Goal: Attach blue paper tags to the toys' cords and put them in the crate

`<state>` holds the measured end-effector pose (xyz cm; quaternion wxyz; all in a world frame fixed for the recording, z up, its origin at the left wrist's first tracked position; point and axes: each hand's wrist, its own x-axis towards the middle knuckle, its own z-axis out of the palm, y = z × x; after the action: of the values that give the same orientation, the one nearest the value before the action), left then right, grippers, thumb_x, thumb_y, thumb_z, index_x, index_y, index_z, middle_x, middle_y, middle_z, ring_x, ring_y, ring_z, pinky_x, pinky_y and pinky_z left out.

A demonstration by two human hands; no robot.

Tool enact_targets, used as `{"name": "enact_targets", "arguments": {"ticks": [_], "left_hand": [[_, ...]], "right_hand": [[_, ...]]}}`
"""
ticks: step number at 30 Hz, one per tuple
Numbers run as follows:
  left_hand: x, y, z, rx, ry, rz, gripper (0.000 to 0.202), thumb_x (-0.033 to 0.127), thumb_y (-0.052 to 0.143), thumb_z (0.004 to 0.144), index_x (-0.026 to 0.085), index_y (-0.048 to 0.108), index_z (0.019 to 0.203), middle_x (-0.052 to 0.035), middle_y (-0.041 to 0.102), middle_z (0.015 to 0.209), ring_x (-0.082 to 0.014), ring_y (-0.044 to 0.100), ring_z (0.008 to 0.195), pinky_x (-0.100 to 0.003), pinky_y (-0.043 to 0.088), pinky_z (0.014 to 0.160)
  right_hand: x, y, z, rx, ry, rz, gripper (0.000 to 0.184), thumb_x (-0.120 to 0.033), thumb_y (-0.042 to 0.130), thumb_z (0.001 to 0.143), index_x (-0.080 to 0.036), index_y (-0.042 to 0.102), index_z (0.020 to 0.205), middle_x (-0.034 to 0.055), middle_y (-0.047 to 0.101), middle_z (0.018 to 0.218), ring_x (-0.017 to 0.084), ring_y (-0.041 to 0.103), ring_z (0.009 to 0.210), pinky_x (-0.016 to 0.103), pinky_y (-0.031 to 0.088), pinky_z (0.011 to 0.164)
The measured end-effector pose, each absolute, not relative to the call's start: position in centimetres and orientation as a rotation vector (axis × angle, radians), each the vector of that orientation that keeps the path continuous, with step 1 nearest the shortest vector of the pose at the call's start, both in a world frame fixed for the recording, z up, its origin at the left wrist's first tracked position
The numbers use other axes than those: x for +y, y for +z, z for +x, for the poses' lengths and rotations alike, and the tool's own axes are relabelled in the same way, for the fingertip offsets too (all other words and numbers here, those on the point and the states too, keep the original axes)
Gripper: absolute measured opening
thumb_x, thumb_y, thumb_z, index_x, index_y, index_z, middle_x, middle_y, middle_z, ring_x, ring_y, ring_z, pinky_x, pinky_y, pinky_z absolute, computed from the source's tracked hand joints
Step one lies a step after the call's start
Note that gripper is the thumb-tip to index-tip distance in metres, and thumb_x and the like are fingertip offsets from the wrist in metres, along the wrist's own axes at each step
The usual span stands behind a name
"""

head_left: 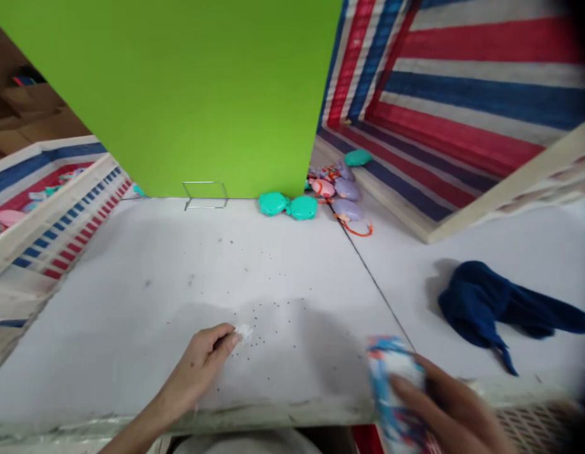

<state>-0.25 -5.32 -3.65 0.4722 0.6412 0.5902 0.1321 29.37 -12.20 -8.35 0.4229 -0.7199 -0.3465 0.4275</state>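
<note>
Low over the white table, my left hand point(211, 356) pinches a small crumpled white piece point(245, 332), perhaps tissue or thin plastic. Tiny dark specks are scattered on the tabletop around it. On the right, my right hand point(451, 403) is closed around a soft-looking packet point(395, 378) printed in blue, white and red. Motion blurs this hand and the packet, so its print cannot be read. The packet is held above the table's front edge.
A green panel point(188, 94) stands at the back, with a wire frame point(205, 195) before it. Teal shell-shaped pieces point(302, 207) and purple ones point(348, 209) lie nearby. A dark blue cloth point(486, 302) rests at right. Striped-lined bins point(434, 230) flank the table.
</note>
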Motion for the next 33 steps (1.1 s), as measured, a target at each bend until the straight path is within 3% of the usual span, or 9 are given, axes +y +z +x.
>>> {"name": "enact_targets", "arguments": {"ticks": [1,5,8,10,16,26,33], "left_hand": [[-5.4,-3.3,-0.9,1.431,0.355,1.532,0.034,0.046,0.036,0.083,0.018,0.041,0.063,0.0043,0.026,0.06,-0.0105,0.029,0.056,-0.022,0.024,0.05],[-5.6,-2.8,-3.0,1.408,0.448,1.357,0.037,0.049,0.038,0.08,0.017,0.041,0.062,0.0056,0.026,0.055,-0.0095,0.026,0.051,-0.022,0.021,0.047],[-5.6,-2.9,-3.8,1.353,0.491,1.247,0.039,0.053,0.039,0.078,0.017,0.042,0.062,0.0065,0.025,0.051,-0.0089,0.023,0.048,-0.022,0.018,0.045],[-5.5,-2.9,-4.0,1.304,0.507,1.213,0.04,0.054,0.04,0.077,0.018,0.04,0.061,0.0066,0.025,0.051,-0.0085,0.022,0.047,-0.022,0.017,0.044],[-4.4,-2.5,-3.0,1.191,0.466,1.334,0.036,0.046,0.04,0.08,0.016,0.041,0.059,0.0043,0.028,0.056,-0.0097,0.027,0.053,-0.022,0.021,0.048],[-4.5,-4.4,-2.6,1.146,0.283,1.62,0.032,0.031,0.034,0.085,0.017,0.033,0.057,0.0048,0.028,0.055,-0.0088,0.029,0.054,-0.021,0.021,0.05],[-7.3,-7.6,-2.1,1.139,0.044,1.94,0.03,0.023,0.034,0.084,0.016,0.04,0.055,0.0015,0.044,0.055,-0.0114,0.04,0.053,-0.022,0.027,0.053]], "right_hand": [[-10.7,-7.5,27.1,-1.075,1.238,-1.705,0.026,-0.04,0.063,0.069,-0.024,0.062,0.089,0.0004,0.06,0.06,0.018,0.056,0.054,0.026,0.044,0.044],[-5.2,-6.9,18.5,-1.524,1.197,-1.541,0.019,-0.033,0.05,0.076,-0.019,0.061,0.08,-0.0003,0.057,0.058,0.017,0.054,0.053,0.027,0.046,0.049],[-3.8,-7.5,15.8,-1.619,0.972,-1.558,0.026,-0.027,0.053,0.074,-0.02,0.061,0.098,0.0087,0.062,0.092,0.025,0.056,0.087,0.038,0.046,0.076],[-4.2,-7.5,15.7,-1.669,0.84,-1.516,0.028,-0.028,0.052,0.077,-0.023,0.06,0.103,0.0097,0.058,0.107,0.026,0.052,0.101,0.038,0.043,0.084],[-6.4,-5.8,14.8,-1.664,1.047,-1.315,0.017,-0.027,0.05,0.082,-0.025,0.06,0.096,0.003,0.065,0.085,0.017,0.06,0.074,0.023,0.049,0.063],[-6.9,-5.3,15.6,-1.5,0.876,-1.405,0.01,-0.023,0.055,0.079,-0.019,0.063,0.076,0.0029,0.062,0.074,0.013,0.057,0.063,0.02,0.046,0.057],[-8.9,-5.5,23.1,-0.697,0.659,-1.85,0.02,-0.037,0.063,0.068,-0.018,0.06,0.073,-0.0012,0.054,0.062,0.014,0.05,0.061,0.024,0.043,0.058]]}}
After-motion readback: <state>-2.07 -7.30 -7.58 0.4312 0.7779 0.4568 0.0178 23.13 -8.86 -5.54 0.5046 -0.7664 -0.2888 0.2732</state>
